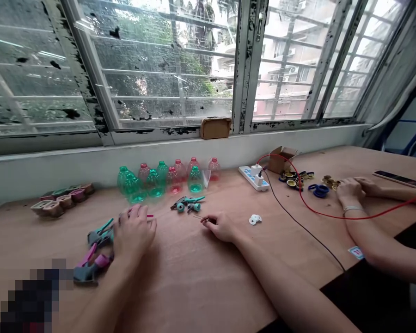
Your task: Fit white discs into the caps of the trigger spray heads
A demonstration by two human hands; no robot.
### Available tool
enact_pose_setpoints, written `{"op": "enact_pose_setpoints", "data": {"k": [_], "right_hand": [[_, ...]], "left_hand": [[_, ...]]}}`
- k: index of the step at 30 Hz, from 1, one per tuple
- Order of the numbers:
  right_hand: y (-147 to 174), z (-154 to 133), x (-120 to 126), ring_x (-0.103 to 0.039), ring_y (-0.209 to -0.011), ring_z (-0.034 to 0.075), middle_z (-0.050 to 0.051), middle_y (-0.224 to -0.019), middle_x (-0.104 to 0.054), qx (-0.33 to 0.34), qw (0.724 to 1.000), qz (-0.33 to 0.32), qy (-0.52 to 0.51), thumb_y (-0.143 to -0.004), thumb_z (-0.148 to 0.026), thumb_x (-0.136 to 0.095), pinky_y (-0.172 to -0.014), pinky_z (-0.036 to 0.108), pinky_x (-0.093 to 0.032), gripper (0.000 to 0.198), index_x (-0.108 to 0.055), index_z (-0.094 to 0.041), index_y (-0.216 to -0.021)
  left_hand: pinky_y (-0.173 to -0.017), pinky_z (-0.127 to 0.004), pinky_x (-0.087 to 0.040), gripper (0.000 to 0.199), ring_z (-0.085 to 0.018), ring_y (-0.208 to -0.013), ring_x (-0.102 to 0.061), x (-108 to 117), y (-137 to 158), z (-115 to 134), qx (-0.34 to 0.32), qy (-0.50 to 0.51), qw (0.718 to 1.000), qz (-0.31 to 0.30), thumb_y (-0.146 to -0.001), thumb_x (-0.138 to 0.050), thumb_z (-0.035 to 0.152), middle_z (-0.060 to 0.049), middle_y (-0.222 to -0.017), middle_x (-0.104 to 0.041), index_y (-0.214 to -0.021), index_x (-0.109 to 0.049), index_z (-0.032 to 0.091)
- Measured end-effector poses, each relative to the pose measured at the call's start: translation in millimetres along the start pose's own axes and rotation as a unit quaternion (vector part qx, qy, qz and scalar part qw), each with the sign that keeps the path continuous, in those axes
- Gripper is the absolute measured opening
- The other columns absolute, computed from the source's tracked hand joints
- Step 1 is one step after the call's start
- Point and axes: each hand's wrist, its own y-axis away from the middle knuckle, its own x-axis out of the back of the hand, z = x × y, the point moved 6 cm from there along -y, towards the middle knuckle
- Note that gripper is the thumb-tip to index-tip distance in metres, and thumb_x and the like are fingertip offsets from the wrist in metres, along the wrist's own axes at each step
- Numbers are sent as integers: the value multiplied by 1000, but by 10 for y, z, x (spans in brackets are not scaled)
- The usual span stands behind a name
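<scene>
My left hand (133,233) is palm down with curled fingers, at the right end of a group of trigger spray heads. A pink tip (150,216) sticks out past its fingers; the rest is hidden. Beside it lie a grey-and-teal spray head (101,236) and a grey-and-pink spray head (90,270). My right hand (222,227) pinches a small, thin reddish-brown piece (205,220), too small to name. Just beyond that hand lie teal-and-grey spray heads (187,203). Green bottles (155,185) and pink bottles (175,181) stand uncapped behind them.
Small white parts (255,219) lie right of my right hand. A power strip (253,178) has a red cable (319,212) and a black cable running across the table. At right, another person's hands (353,190) are near brass-coloured pieces (329,181). Stacked pieces (62,201) sit far left.
</scene>
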Motion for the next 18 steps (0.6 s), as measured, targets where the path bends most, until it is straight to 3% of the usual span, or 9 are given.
{"op": "enact_pose_setpoints", "data": {"k": [4, 9, 14, 18], "right_hand": [[-23, -1, 1, -61, -69, 15, 3, -78, -72, 7, 1000, -5, 12, -84, -26, -54, -63, 23, -43, 22, -74, -17, -90], [-31, -23, 12, -61, -69, 15, 2, -77, -72, 13, 1000, -6, 7, -84, -25, -54, -63, 22, -43, 22, -73, -18, -88], [-39, -9, 11, -61, -68, 15, 1, -77, -72, -2, 1000, -8, 21, -84, -27, -54, -61, 22, -43, 22, -73, -19, -87], [-43, -10, 38, -58, -65, 13, 1, -73, -69, 2, 1000, 4, -2, -85, -28, -53, -59, 21, -41, 22, -73, -17, -86]], "left_hand": [[-91, -39, -41, 46, -28, -114, -49, -150, -253, 413, -140, 46, 988, -44, -82, -39, 9, -10, -130, -55, -125, -56, 18], [-76, -30, -47, 55, -23, -100, -60, -548, -543, 731, -210, 101, 954, -188, -75, -45, 2, -8, -124, -57, -121, -59, 28], [-72, -30, -46, 35, -22, -86, -65, -641, -742, 688, -204, 118, 949, -212, -75, -50, 10, -7, -104, -66, -98, -69, 28], [-66, -29, -44, 26, -24, -89, -63, -331, -629, 633, -149, 146, 964, -168, -82, -46, 21, -9, -108, -65, -100, -65, 22]]}}
